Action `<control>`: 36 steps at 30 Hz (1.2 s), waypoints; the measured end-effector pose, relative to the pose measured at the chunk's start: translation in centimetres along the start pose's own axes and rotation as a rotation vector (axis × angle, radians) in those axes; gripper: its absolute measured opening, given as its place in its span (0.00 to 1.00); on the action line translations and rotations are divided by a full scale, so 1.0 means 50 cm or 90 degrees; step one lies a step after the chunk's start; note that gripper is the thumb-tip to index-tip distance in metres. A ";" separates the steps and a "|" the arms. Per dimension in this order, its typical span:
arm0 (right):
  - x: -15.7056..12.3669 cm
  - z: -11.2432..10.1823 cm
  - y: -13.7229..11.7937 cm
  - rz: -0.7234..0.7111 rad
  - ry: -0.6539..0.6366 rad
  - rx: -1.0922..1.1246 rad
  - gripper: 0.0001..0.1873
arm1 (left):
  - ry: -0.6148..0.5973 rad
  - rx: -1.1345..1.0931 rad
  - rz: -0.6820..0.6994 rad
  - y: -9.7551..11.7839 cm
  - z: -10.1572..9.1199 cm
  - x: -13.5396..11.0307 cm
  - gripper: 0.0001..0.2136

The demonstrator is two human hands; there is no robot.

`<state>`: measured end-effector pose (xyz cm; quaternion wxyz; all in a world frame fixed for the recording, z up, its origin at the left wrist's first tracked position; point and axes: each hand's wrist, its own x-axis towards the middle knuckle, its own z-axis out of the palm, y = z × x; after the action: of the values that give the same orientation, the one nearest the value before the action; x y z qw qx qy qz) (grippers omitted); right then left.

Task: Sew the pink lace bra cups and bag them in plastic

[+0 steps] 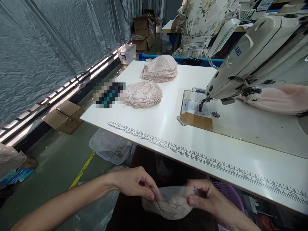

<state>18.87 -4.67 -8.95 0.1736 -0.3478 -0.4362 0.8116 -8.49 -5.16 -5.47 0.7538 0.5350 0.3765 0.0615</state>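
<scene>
In front of the table's near edge, low in the head view, a sheer mesh-and-lace fabric piece (172, 205) hangs between my hands. My left hand (138, 184) is closed on its left side, fingertips pressed at the lace. At the right end my right hand (203, 194) pinches it, thumb on the near face and fingers behind. Two stacks of pale pink lace pieces rest on the white sewing table (144, 123): a nearer stack (144, 93) and a farther stack (160, 68). To their right stands the sewing machine (250, 61), its presser foot (201, 106) over the needle plate.
Pink fabric (279, 99) lies behind the machine's needle end. Below the table are a clear plastic bin (112, 146) and a purple basket (229, 194). A cardboard box (64, 117) sits on the floor at left. Across the table is a person in a floral garment (204, 22).
</scene>
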 end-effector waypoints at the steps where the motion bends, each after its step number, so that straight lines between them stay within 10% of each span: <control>1: 0.000 0.001 -0.001 0.001 0.002 0.002 0.15 | 0.004 -0.008 -0.006 -0.004 0.003 0.003 0.14; 36: 0.004 0.001 -0.008 0.010 -0.038 0.007 0.16 | -0.030 -0.083 0.006 -0.003 0.028 0.041 0.14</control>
<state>18.68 -4.36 -8.67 0.1564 -0.3260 -0.4341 0.8251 -6.20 -5.30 -6.43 0.7955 0.4881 0.3509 0.0767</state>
